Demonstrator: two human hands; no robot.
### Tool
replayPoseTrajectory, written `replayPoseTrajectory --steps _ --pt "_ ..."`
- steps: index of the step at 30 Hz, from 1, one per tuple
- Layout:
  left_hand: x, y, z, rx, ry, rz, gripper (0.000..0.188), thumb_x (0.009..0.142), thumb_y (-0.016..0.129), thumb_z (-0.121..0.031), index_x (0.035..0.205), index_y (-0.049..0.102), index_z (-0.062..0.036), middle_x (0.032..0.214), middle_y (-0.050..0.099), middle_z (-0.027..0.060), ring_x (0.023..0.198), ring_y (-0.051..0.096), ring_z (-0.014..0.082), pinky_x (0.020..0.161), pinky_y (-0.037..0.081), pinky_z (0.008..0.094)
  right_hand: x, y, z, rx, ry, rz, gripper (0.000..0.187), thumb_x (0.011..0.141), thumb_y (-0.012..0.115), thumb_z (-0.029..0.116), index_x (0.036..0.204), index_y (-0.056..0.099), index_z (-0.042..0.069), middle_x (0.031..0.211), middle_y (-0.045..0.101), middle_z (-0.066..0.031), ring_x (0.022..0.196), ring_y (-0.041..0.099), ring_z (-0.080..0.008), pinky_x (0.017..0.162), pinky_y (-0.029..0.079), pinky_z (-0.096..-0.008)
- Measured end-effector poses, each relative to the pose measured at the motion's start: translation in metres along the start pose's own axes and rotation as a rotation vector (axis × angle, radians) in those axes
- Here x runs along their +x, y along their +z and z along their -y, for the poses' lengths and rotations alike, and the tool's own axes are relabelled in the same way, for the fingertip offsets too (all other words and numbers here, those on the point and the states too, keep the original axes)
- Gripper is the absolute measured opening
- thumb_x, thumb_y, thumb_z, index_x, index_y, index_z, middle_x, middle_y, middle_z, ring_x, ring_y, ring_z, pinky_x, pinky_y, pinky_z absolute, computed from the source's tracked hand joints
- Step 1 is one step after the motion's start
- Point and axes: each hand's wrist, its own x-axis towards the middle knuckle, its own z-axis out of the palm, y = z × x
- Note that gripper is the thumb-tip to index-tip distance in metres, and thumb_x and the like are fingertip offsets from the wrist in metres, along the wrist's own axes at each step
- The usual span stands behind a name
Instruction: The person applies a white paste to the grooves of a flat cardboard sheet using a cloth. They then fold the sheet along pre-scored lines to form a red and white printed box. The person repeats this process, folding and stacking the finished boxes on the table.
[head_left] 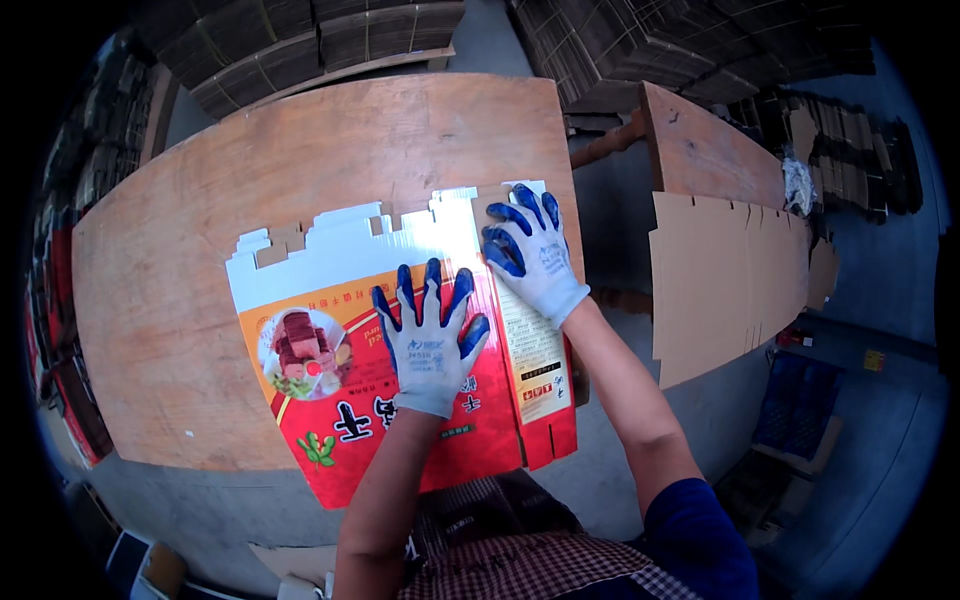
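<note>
A flat printed cardboard box blank (400,480), red and yellow with a picture of meat on a plate, lies on the wooden table at its near edge. White flaps with cut slots run along its far side. My left hand (428,340), in a white glove with blue fingertips, rests on the middle of the blank with fingers spread. Farther right, my right hand (532,250) in a matching glove lies over the narrow side panel near the far flaps, its fingers apart and slightly bent. Neither hand grips anything. Both palms are hidden.
The wooden table (180,330) stretches away to the left and far side. At the right, a plain brown cardboard sheet (730,290) lies on a second wooden table (700,150). Bundled cardboard stacks (390,35) stand beyond. A blue crate (800,400) sits at the lower right.
</note>
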Motion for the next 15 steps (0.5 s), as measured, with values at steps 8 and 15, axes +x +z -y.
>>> replayPoseTrajectory --steps 8,15 --pt "-0.001 0.0 -0.001 0.035 -0.006 0.111 0.068 0.088 0.063 -0.058 0.148 0.052 -0.0271 0.166 0.024 0.0097 0.155 0.009 0.0405 0.12 0.0 0.0673 -0.024 0.027 0.054 -0.238 0.216 -0.081 0.054 0.092 0.06 0.022 0.143 0.052 0.007 0.15 0.045 -0.0143 0.144 0.035 -0.0363 0.121 0.015 -0.0602" --pt "-0.001 -0.005 -0.002 0.038 0.01 0.059 0.066 0.09 0.065 -0.048 0.15 0.048 -0.0248 0.167 0.023 0.0092 0.155 0.01 0.0388 0.121 0.002 0.0656 -0.168 0.008 0.104 -0.006 0.256 -0.092 0.05 0.09 0.066 0.019 0.137 0.058 0.003 0.147 0.05 -0.0154 0.14 0.043 -0.0355 0.12 0.025 -0.0564"
